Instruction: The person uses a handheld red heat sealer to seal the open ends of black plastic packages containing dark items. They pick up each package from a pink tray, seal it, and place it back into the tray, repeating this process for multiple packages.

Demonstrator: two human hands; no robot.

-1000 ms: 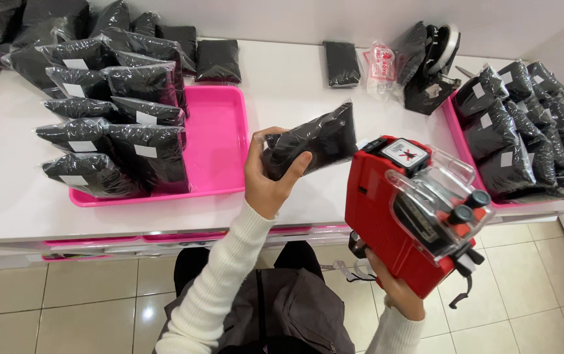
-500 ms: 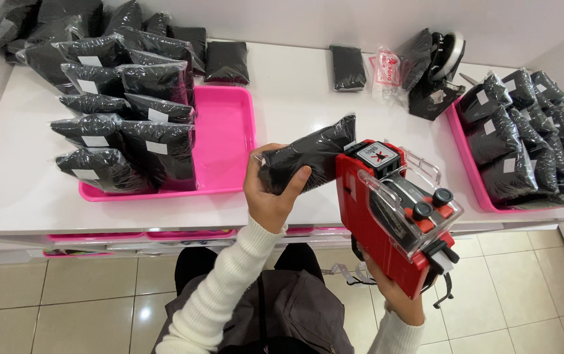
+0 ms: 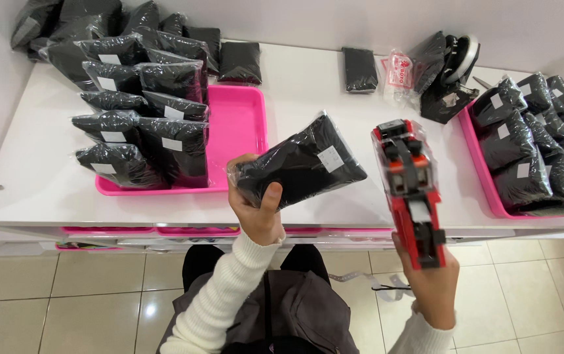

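My left hand (image 3: 256,208) grips one end of a black packet in clear wrap (image 3: 302,162), held flat above the white table's front edge; a small white label shows on its upper face. My right hand (image 3: 429,285) holds a red label gun (image 3: 408,187) by its handle, nose pointing away from me, just right of the packet and apart from it. A paper strip (image 3: 361,280) hangs below the gun.
A pink tray (image 3: 239,128) at left holds several labelled black packets (image 3: 138,131), with more piled behind. Another pink tray (image 3: 475,157) at right is full of packets (image 3: 531,141). Loose packets (image 3: 359,69), a clear bag and a black tape dispenser (image 3: 452,75) sit at the back.
The label gun has pulled off the packet and swung upright to its right. A white label now shows on the packet, which my left hand has turned flatter.
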